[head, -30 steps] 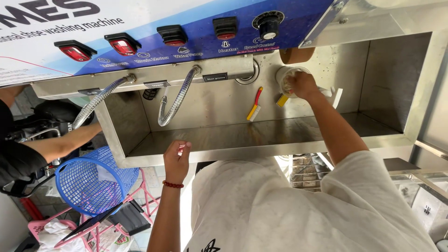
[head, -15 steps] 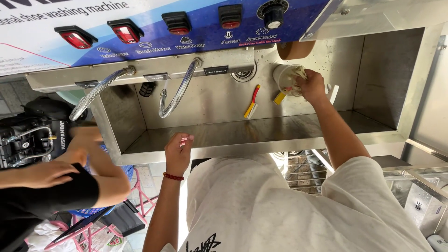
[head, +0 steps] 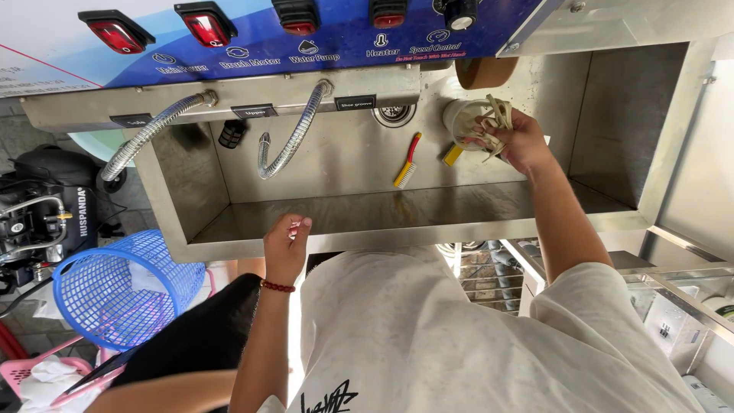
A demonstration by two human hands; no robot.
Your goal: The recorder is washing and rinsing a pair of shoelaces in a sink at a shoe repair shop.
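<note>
The right hand (head: pixel 514 139) is reaching deep into a stainless steel basin (head: pixel 367 210), its fingers curling closed around a bunch of pale beige laces (head: pixel 495 122). The strands are spilling out above the knuckles and lying against a white round brush head (head: pixel 461 121) on the back wall, which those fingers partly cover; whether the fingertips are touching the brush itself is impossible to tell. Just left of the fingers a short yellow piece (head: pixel 453 155) is showing, half hidden, its kind unclear. Further left of them a red-handled brush with yellow bristles (head: pixel 406 162) is lying aslant on the wall below a round drain (head: pixel 394 114).

The left hand (head: pixel 284 246) is resting on the basin's near rim, fingers loosely bunched together and gripping nothing that can be seen; a dark red bracelet (head: pixel 277 287) is circling the wrist. Above and beyond its fingers, two ribbed metal hoses (head: pixel 294 138) are hanging from the upper ledge.

A blue control panel (head: pixel 321 34) with red and black switches is being cut off by the top edge. Left of the left hand, a blue mesh basket (head: pixel 115 287) is standing on the floor, with another person's arm (head: pixel 160 390) partly in view at the lower edge.
</note>
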